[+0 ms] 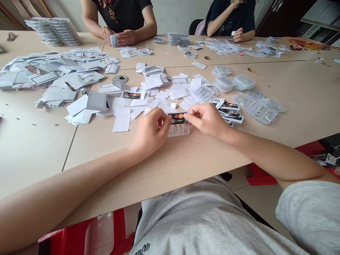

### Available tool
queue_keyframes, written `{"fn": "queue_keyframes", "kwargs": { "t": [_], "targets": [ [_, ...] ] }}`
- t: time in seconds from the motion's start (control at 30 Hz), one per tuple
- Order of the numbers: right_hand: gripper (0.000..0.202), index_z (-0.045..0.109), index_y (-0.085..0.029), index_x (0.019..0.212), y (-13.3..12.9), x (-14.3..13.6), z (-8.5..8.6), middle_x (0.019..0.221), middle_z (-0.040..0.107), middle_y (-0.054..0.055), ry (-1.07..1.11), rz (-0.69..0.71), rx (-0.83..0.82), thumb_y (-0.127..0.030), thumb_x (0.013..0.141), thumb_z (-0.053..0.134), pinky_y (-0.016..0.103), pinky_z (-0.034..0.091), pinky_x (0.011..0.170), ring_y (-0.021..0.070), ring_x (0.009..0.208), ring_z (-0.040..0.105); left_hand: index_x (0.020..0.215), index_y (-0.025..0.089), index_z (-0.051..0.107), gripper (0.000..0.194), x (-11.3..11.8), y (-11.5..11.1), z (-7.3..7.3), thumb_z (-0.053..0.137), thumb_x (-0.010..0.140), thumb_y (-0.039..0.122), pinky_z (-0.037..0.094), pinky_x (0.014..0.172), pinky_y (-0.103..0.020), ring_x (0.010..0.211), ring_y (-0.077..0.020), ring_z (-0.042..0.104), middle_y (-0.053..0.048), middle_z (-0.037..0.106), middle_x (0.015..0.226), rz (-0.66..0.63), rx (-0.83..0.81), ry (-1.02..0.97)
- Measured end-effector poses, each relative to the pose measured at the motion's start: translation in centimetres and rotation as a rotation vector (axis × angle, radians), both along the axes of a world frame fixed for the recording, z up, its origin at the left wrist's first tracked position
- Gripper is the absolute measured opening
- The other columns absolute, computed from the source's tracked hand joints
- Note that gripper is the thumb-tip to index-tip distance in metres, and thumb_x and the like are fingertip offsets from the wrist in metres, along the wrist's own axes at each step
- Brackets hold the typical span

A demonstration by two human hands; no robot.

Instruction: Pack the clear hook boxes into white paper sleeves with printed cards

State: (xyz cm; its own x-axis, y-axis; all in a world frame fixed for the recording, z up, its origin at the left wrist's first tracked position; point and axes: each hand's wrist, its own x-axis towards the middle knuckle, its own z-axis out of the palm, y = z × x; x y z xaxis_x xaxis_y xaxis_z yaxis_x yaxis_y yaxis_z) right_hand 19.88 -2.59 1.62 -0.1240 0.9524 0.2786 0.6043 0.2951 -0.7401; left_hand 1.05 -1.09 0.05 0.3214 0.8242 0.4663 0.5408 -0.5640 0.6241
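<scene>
Label [177, 118] runs lengthwise from left hand [153, 130] to right hand [206, 119].

Box [179, 130] between both hands [153, 130]

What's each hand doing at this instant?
Left hand: pinching the black printed label's left end.
Right hand: fingertips on its right end, over a clear plastic case.

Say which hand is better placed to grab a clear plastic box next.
Probably your right hand: clear plastic boxes lie to its right, farther from your left hand. Both pinch a black card.
</scene>
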Motion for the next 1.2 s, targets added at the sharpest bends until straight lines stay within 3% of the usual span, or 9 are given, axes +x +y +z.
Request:
{"fn": "queue_keyframes", "kwargs": {
  "t": [0.7, 0.87, 1.07, 1.2],
  "targets": [
    [0.026, 0.044, -0.017, 0.051, -0.01, -0.04, -0.09, 0.045, 0.040, -0.006, -0.006, -0.004, 0.006, -0.018, 0.074, 0.057, 0.025, 0.027, 0.050, 0.0066, 0.046, 0.032, 0.061, 0.018, 0.043, 0.025, 0.25, -0.31, 0.41, 0.054, 0.083, 0.022, 0.032, 0.054, -0.024, 0.055, -0.0096, 0.037, 0.002, 0.044, 0.058, 0.037, -0.043, -0.002],
    [0.031, 0.038, -0.018, 0.049, 0.06, -0.08, -0.18, 0.045, 0.035, -0.006, 0.019, -0.004, 0.038, -0.017, 0.072, 0.058, 0.026, 0.026, 0.049, 0.0068, 0.047, 0.031, 0.061, 0.017, 0.043, 0.024, 0.24, -0.24, 0.39, 0.054, 0.082, 0.022, 0.032, 0.054, -0.025, 0.055, -0.0095, 0.037, 0.002, 0.044, 0.058, 0.031, -0.037, -0.014],
    [0.053, 0.018, -0.020, 0.047, 0.53, 0.17, -0.39, 0.049, 0.031, -0.004, 0.320, 0.103, -0.030, -0.026, 0.074, 0.064, 0.026, 0.038, 0.054, 0.0078, 0.050, 0.039, 0.061, 0.018, 0.043, 0.025, -0.11, 0.34, 0.40, 0.053, 0.083, 0.024, 0.031, 0.053, -0.025, 0.055, -0.0095, 0.037, 0.002, 0.045, 0.059, 0.040, -0.069, -0.041],
    [0.056, 0.020, -0.019, 0.047, 0.70, 0.25, -0.59, 0.050, 0.033, -0.004, 0.482, 0.166, -0.076, -0.031, 0.073, 0.068, 0.027, 0.045, 0.058, 0.0086, 0.053, 0.043, 0.062, 0.018, 0.046, 0.026, -0.38, 0.64, 0.69, 0.055, 0.083, 0.031, 0.032, 0.054, -0.025, 0.056, -0.0101, 0.039, 0.002, 0.048, 0.059, 0.071, -0.120, -0.048]
  ]
}}
